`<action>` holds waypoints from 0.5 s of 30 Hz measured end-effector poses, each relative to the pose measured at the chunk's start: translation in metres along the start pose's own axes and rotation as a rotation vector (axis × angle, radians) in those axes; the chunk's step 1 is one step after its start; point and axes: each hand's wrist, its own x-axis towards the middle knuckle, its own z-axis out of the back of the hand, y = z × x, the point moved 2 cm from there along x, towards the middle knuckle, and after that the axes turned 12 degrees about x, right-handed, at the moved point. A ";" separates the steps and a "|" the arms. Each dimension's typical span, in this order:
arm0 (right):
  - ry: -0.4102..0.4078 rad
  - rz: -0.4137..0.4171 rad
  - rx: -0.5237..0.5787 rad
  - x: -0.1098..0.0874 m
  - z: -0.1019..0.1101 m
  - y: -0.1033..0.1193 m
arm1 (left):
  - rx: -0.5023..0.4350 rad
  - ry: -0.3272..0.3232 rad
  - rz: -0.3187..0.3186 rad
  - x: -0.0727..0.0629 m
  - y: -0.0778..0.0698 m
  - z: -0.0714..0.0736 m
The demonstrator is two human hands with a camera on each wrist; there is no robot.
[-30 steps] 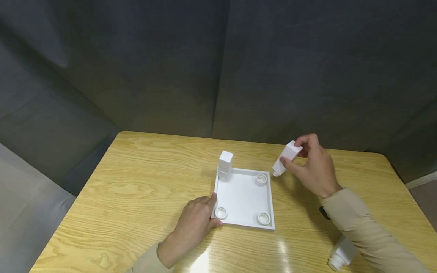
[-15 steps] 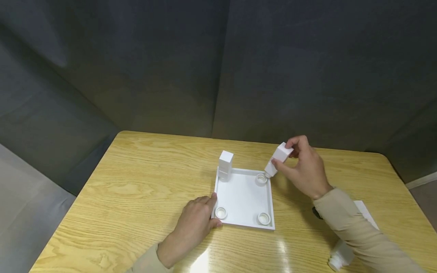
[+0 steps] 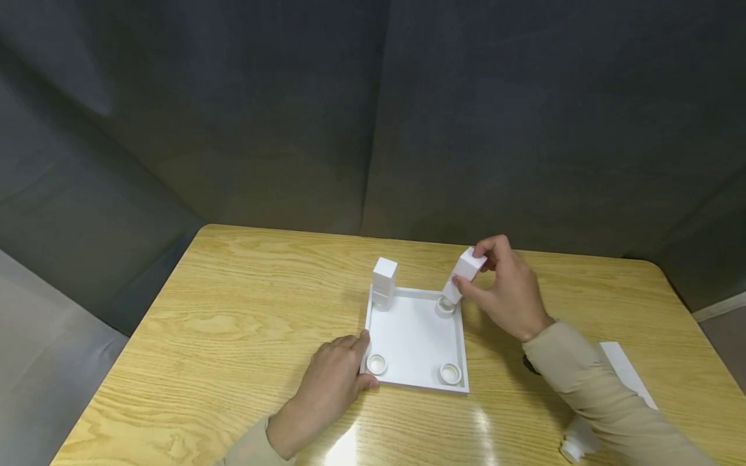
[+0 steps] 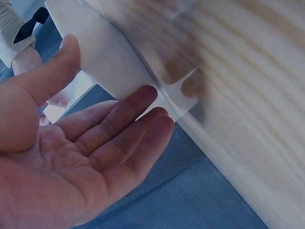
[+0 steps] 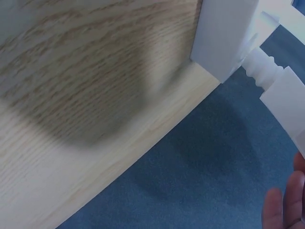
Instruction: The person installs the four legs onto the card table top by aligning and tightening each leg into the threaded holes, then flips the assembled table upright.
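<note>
A square white tabletop (image 3: 416, 336) lies underside up on the wooden table, with round sockets in its corners. One white leg (image 3: 384, 285) stands upright at its back left corner. My right hand (image 3: 513, 291) pinches a second white table leg (image 3: 465, 272) between thumb and fingers. That leg leans, its threaded end (image 5: 262, 69) down at the back right socket (image 3: 445, 310); the threads still show in the right wrist view. My left hand (image 3: 329, 382) rests against the tabletop's front left corner, thumb at the front edge and extended fingers (image 4: 128, 143) along the left side.
Two more white pieces lie at the right, partly hidden by my right forearm: a leg with a threaded end (image 3: 577, 443) and a long white piece (image 3: 629, 372). The front sockets (image 3: 377, 364) are uncovered. A dark curtain (image 3: 373, 116) hangs behind the wooden table (image 3: 233, 310).
My right hand has moved left with the leg, bringing its threaded end from beside the tabletop to the back right socket. The left hand and tabletop stay in place.
</note>
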 end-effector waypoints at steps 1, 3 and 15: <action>0.002 0.004 -0.002 0.000 -0.001 0.000 | 0.001 -0.002 -0.001 0.000 0.000 0.000; 0.007 0.016 -0.005 -0.001 -0.002 0.000 | 0.000 -0.004 -0.001 0.000 0.000 0.000; 0.017 0.049 -0.020 -0.004 -0.004 0.000 | 0.003 -0.016 -0.005 -0.001 0.000 0.000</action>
